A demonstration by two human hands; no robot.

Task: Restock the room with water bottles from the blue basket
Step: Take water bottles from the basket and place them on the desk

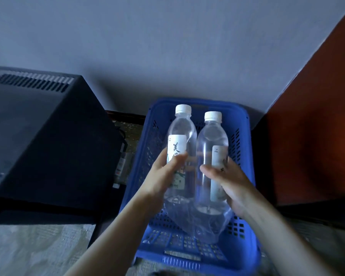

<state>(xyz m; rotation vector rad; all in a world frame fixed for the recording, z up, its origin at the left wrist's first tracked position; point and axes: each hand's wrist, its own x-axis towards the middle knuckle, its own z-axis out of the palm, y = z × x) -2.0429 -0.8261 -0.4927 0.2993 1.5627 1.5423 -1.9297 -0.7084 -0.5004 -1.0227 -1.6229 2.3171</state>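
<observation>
Two clear water bottles with white caps and white labels are held side by side above the blue basket (244,136). My left hand (163,174) grips the left bottle (182,132) around its middle, thumb across the label. The right bottle (211,140) is gripped by my right hand (229,184) around its lower half. The basket is a blue perforated plastic crate on the floor against the wall. Through the bottles I see its latticed bottom; whether more bottles lie inside is hidden.
A large black box-shaped appliance (44,136) with a vent slot stands to the left of the basket. A reddish-brown wooden panel (311,126) rises on the right. A pale wall (167,46) is straight ahead. Light grey flooring (38,250) shows at the lower left.
</observation>
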